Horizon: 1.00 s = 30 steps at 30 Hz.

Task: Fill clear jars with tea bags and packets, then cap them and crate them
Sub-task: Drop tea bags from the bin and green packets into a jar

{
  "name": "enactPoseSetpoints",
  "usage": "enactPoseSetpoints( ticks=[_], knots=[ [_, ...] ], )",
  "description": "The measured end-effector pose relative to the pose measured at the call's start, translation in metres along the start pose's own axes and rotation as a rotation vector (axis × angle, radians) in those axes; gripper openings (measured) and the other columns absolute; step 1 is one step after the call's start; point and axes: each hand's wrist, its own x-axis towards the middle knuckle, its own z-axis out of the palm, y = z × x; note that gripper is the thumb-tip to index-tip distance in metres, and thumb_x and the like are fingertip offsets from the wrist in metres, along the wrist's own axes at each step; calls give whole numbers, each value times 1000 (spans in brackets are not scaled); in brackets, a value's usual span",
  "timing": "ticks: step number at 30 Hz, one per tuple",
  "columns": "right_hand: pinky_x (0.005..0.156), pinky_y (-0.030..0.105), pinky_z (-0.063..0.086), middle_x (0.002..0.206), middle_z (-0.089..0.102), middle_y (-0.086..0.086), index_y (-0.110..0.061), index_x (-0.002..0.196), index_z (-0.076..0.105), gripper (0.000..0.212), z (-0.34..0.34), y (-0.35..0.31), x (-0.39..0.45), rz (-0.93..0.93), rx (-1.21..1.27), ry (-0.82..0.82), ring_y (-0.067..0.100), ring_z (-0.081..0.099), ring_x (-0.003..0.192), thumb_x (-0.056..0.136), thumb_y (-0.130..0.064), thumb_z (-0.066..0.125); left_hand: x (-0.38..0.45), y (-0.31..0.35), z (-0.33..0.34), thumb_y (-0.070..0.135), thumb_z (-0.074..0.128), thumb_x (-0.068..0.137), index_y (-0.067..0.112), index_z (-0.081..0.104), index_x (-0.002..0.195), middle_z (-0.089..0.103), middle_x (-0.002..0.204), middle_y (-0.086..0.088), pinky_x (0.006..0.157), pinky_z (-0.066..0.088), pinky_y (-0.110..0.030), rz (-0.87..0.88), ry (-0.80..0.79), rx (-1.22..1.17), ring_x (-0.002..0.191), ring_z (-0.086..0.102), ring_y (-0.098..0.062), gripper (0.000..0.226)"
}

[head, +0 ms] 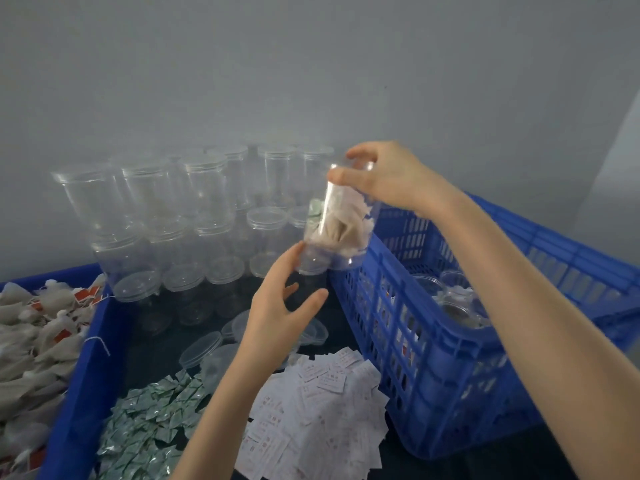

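At the frame's centre the right hand (384, 178) grips the top of a filled jar (337, 220), held tilted above the blue crate (433, 341)'s left rim. The left hand (280, 306), fingers relaxed, touches its base with one fingertip.

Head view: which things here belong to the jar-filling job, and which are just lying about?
Part of the job:
- filled jar, gripped at its top by the right hand; left hand open near its base
- blue crate
- empty jars
- loose lids
- tea bags
- green packets
- white packets

Lying about:
- nothing that I can pick out
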Motion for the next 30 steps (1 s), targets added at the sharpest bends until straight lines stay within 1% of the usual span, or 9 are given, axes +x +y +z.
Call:
enactPoseSetpoints(
  ticks=[10, 12, 14, 16, 18, 20, 23, 26, 30],
  knots=[
    [90, 27, 37, 145, 52, 7, -9, 143, 47, 79, -44, 91, 58, 228, -105, 182, 24, 52, 128, 83, -56, 67, 29, 10, 50, 11, 61, 91, 44, 62, 106, 63, 109, 27, 86, 48, -13, 36, -144, -69, 109, 56, 6, 37],
    [87, 31, 43, 136, 60, 11, -4, 135, 54, 73, -37, 110, 71, 271, -153, 171, 26, 59, 120, 82, -53, 68, 29, 7, 55, 9, 60, 91, 40, 66, 102, 64, 102, 25, 80, 47, -11, 27, -123, -91, 101, 60, 3, 34],
    [77, 34, 49, 103, 70, 8, -2, 106, 65, 54, -27, 132, 82, 293, -176, 174, 24, 65, 92, 80, -49, 72, 29, 3, 59, 6, 60, 91, 37, 69, 98, 67, 98, 21, 77, 48, -11, 27, -95, -101, 95, 62, -1, 32],
    [56, 29, 42, 69, 55, 1, -10, 75, 58, 39, -16, 155, 88, 334, -200, 168, 20, 53, 66, 78, -44, 75, 30, -1, 60, 2, 59, 90, 33, 70, 94, 69, 93, 17, 73, 48, -11, 26, -65, -127, 89, 64, -3, 33],
    [48, 30, 32, 63, 44, 0, -14, 65, 48, 41, -6, 177, 94, 352, -206, 170, 19, 46, 62, 76, -40, 76, 31, -7, 59, -2, 58, 90, 29, 71, 92, 71, 91, 16, 73, 48, -11, 25, -47, -138, 87, 65, -3, 34],
    [56, 32, 38, 83, 54, 7, -9, 81, 58, 39, 2, 195, 99, 374, -255, 155, 24, 54, 79, 77, -43, 76, 31, -14, 58, -3, 58, 90, 29, 72, 90, 72, 92, 15, 76, 49, -13, 23, -44, -141, 90, 66, -3, 35],
    [72, 34, 41, 123, 54, 11, -1, 127, 52, 72, 13, 216, 102, 416, -490, 36, 31, 56, 112, 82, -55, 70, 31, -26, 55, -2, 58, 90, 34, 73, 87, 73, 93, 9, 78, 54, -24, -11, -43, -153, 88, 67, -12, 39],
    [72, 36, 42, 116, 59, 10, -3, 125, 54, 71, 29, 229, 98, 428, -721, -123, 30, 59, 109, 84, -59, 68, 32, -37, 51, -2, 57, 91, 39, 72, 87, 73, 92, 5, 76, 54, -32, -50, -54, -155, 79, 67, -20, 44],
    [92, 39, 46, 137, 49, 16, -2, 134, 47, 70, 49, 241, 94, 479, -750, -277, 33, 50, 124, 89, -52, 67, 32, -44, 46, -5, 57, 90, 40, 72, 90, 73, 93, 11, 80, 51, -16, -38, -60, -130, 92, 68, -5, 47]
  ],
)
